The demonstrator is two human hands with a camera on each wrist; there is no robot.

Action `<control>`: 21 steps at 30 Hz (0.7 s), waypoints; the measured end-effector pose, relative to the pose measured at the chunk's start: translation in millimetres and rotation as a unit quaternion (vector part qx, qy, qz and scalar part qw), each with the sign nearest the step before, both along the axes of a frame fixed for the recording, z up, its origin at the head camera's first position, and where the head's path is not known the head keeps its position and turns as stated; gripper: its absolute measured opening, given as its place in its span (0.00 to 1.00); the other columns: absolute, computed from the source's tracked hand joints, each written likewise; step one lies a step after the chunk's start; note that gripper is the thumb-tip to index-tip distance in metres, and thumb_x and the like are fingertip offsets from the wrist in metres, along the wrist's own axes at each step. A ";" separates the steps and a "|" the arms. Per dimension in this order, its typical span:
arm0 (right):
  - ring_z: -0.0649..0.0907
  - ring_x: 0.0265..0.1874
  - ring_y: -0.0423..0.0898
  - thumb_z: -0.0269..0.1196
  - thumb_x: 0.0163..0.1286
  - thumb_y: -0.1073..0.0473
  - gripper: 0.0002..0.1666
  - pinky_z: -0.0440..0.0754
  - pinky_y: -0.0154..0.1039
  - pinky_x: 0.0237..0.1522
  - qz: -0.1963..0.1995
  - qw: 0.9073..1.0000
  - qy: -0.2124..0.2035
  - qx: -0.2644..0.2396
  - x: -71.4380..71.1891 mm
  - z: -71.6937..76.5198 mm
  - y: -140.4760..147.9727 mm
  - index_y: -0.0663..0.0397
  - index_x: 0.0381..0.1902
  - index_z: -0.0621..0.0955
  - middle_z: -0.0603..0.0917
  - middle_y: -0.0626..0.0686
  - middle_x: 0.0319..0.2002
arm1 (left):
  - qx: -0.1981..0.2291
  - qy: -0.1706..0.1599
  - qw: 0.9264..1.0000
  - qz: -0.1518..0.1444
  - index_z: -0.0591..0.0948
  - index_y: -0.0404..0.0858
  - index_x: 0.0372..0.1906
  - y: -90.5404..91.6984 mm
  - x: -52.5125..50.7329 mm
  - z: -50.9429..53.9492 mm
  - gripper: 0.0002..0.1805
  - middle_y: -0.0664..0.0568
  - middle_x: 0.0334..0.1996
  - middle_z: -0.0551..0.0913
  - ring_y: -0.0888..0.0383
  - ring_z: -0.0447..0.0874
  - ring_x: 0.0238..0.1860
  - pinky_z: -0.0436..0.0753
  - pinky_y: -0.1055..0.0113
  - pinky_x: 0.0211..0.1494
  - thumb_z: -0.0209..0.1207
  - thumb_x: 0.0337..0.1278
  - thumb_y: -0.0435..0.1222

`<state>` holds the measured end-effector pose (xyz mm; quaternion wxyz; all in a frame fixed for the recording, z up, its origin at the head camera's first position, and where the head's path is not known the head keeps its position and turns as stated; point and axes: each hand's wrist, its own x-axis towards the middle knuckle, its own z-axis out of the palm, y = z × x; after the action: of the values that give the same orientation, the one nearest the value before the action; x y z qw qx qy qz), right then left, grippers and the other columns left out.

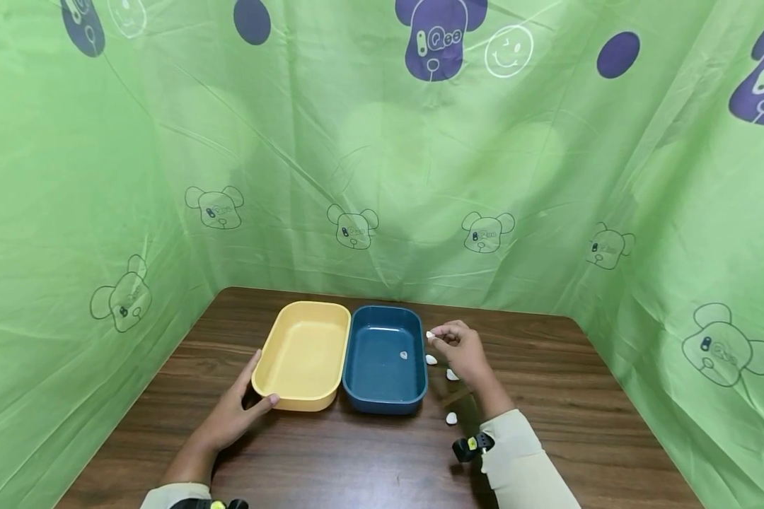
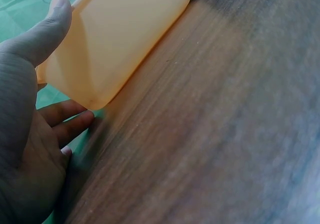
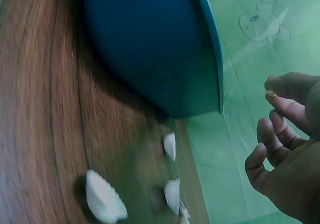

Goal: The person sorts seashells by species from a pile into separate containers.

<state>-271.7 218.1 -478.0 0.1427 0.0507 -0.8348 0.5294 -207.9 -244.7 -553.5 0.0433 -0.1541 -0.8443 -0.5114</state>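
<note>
My left hand (image 1: 232, 413) rests against the near left corner of a yellow plastic tub (image 1: 298, 404), its thumb (image 2: 61, 11) at the near side and the other fingers along the left side. Close beside that tub stands a dark blue tub (image 1: 385, 408), with one small white piece, seemingly a shell (image 1: 404, 355), on its floor. Just past the blue tub's right rim, my right hand (image 1: 465, 351) pinches a small white shell (image 1: 430, 335) between thumb and fingertips. Below that hand, several white shells lie on the table, the nearest a ridged shell (image 3: 104, 198) in the right wrist view.
Both tubs stand on a dark wood-grain table (image 1: 547, 424). A green printed curtain (image 1: 420, 155) surrounds its back and sides. A black strap device (image 1: 473, 447) is worn on my right wrist.
</note>
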 end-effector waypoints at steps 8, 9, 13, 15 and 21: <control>0.81 0.42 0.40 0.74 0.71 0.68 0.07 0.80 0.30 0.46 0.006 1.000 0.002 -0.029 4.2 -4.2 -19.5 0.65 0.45 0.93 0.87 0.64 0.49 | -0.002 -0.003 1.000 0.001 0.42 0.50 0.92 -0.4 -1.1 -0.1 0.58 0.27 0.86 0.55 0.30 0.60 0.82 0.61 0.88 0.68 0.69 0.74 0.40; 0.81 0.42 0.42 0.73 0.72 0.69 0.07 0.80 0.30 0.46 0.005 1.000 0.000 -0.031 5.4 -3.4 -22.8 0.66 0.46 0.92 0.86 0.65 0.50 | -0.002 -0.004 1.000 0.001 0.42 0.51 0.92 -0.6 -1.3 -0.1 0.58 0.27 0.86 0.55 0.30 0.60 0.82 0.61 0.88 0.68 0.69 0.74 0.41; 0.81 0.43 0.43 0.73 0.72 0.69 0.09 0.79 0.29 0.44 0.007 0.999 -0.008 -0.036 8.6 -3.5 -29.0 0.68 0.47 0.92 0.86 0.66 0.51 | 0.000 -0.006 1.000 0.000 0.42 0.51 0.92 -0.7 -1.4 -0.2 0.58 0.28 0.87 0.54 0.30 0.59 0.83 0.59 0.89 0.68 0.69 0.74 0.41; 0.81 0.42 0.42 0.73 0.72 0.68 0.09 0.80 0.29 0.44 0.010 0.999 -0.010 -0.039 9.2 -3.5 -30.3 0.67 0.47 0.92 0.86 0.66 0.51 | 0.001 -0.006 1.000 0.000 0.42 0.51 0.92 -0.7 -1.1 -0.2 0.58 0.28 0.87 0.54 0.30 0.58 0.83 0.58 0.90 0.68 0.69 0.74 0.41; 0.80 0.41 0.39 0.73 0.73 0.65 0.08 0.80 0.29 0.44 0.016 0.999 -0.008 -0.033 7.4 -5.4 -29.4 0.63 0.47 0.93 0.86 0.62 0.50 | 0.003 -0.006 1.000 0.000 0.42 0.49 0.92 -0.5 -1.0 0.0 0.58 0.27 0.87 0.54 0.30 0.58 0.83 0.58 0.90 0.68 0.69 0.74 0.41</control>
<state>-264.3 188.6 -483.4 0.1297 0.0550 -0.8172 0.5589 -208.9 -245.2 -553.5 0.0389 -0.1512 -0.8432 -0.5145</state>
